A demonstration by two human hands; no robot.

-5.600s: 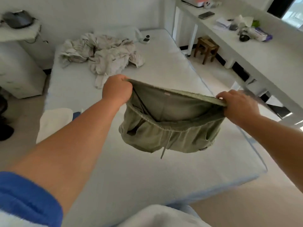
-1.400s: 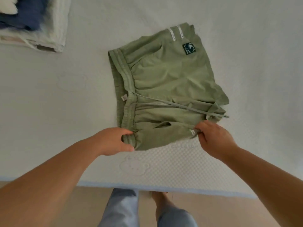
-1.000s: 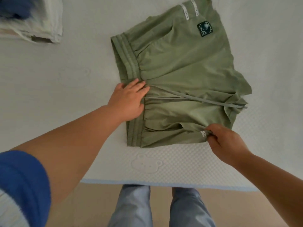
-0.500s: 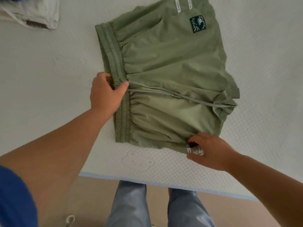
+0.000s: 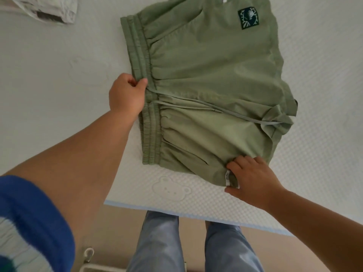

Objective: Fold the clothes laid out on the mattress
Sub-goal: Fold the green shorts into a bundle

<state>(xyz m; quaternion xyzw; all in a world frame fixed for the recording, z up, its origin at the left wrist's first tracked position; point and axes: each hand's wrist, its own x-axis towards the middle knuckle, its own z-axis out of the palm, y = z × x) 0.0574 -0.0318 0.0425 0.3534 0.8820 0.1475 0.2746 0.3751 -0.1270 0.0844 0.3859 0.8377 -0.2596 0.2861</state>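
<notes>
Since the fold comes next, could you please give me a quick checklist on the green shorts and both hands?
1. Green shorts lie spread on the mattress: ok.
2. Left hand pinches the waistband at its middle: ok.
3. Right hand holds the near leg hem: ok.
4. Drawstring tucked away: not ok, it trails across the front.
5. Fabric smooth: not ok, creases near the right hand.
6. Far edge of shorts in view: cannot tell, cropped at the top.

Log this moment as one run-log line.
stage: folding | green shorts flat on mattress | left hand pinches waistband | right hand grips near hem corner
</notes>
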